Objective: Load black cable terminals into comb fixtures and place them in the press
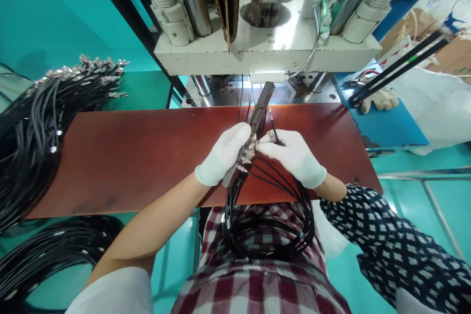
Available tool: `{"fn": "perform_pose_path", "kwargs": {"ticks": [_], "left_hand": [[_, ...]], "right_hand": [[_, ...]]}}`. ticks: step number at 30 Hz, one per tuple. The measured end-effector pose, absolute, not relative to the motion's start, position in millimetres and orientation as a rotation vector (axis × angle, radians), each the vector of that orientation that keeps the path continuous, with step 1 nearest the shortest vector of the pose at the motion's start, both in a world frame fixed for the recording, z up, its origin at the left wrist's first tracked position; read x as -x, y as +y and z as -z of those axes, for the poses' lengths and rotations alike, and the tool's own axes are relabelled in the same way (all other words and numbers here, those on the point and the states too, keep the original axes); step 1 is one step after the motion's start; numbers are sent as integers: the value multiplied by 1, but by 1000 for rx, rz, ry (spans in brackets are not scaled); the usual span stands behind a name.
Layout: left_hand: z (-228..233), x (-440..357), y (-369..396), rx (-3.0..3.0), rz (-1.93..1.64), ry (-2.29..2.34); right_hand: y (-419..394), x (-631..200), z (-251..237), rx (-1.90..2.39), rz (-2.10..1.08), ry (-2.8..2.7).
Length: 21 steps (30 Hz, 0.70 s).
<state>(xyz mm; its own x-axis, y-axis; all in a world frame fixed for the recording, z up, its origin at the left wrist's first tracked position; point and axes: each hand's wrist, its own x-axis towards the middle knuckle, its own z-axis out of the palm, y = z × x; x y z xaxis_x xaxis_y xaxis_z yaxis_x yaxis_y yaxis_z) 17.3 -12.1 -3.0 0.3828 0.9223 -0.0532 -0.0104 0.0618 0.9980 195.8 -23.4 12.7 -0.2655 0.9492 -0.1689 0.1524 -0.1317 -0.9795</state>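
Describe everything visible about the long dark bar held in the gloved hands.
The long dark slotted bar looks like grey-black metal or plastic, narrow and straight, tilted so its far end points toward the white press machine over the reddish-brown board. The left hand, in a white glove, wraps its lower half. Thin black cables with silver metal tips sit side by side along its lower part and loop down to the lap. The right hand pinches one tip beside it.

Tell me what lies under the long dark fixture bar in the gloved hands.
Under the fixture bar lies the red-brown board. The left hand grips the bar; the right hand holds black cables. The hands cover the bar's middle underside.
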Motion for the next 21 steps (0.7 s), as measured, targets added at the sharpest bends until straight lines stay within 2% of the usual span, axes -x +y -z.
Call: {"fn": "perform_pose_path", "kwargs": {"ticks": [2, 13, 18, 21], "left_hand": [[4, -17, -12, -1343, -907, 941], [4, -23, -17, -1646, -967, 1131], [-1, -20, -14, -1488, -887, 1029], [-4, -19, -14, -1390, -844, 969]], "right_hand": [[-25, -191, -14, 1313, -1344, -1524], [-27, -184, -3, 1410, -1190, -1679], [-32, -199, -9, 1336, -1301, -1719], [-36, -210, -14, 1312, -1234, -1713]]}}
